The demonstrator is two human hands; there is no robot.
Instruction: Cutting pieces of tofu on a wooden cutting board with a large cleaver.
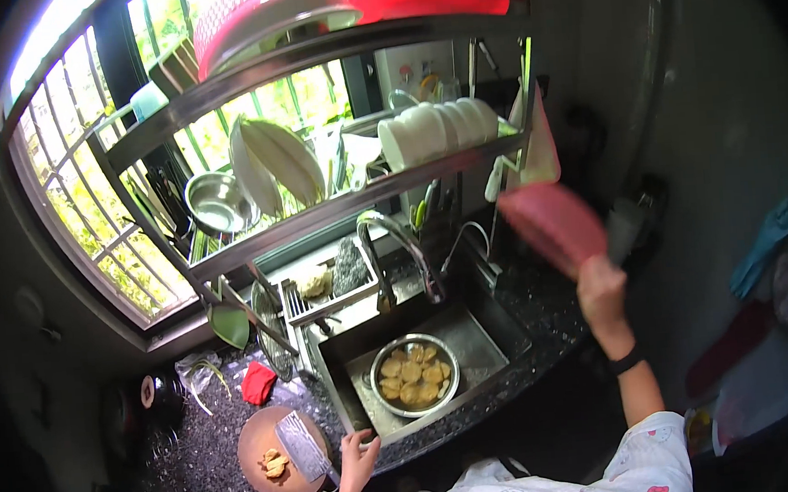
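Observation:
My right hand point(602, 288) is raised at the right, closed on the rim of a pink plastic basin point(552, 226), which is tilted and blurred by motion. My left hand point(359, 460) is at the counter's front edge, its fingers loosely bent and apart, with nothing visible in them. Beside it, a cleaver point(302, 446) lies across a round wooden chopping board point(252, 439), along with some yellowish pieces point(274, 463) that look like ginger. A metal bowl point(457, 369) rests in the sink point(488, 344), holding several brownish-yellow rounded pieces point(412, 373), perhaps potatoes.
A curved faucet point(397, 223) rises behind the sink. Above stands a metal dish rack point(363, 193) with white bowls point(441, 131), plates and a steel pot point(217, 202). A red cloth point(258, 383) lies on the dark speckled counter point(198, 447). A barred window is at the left.

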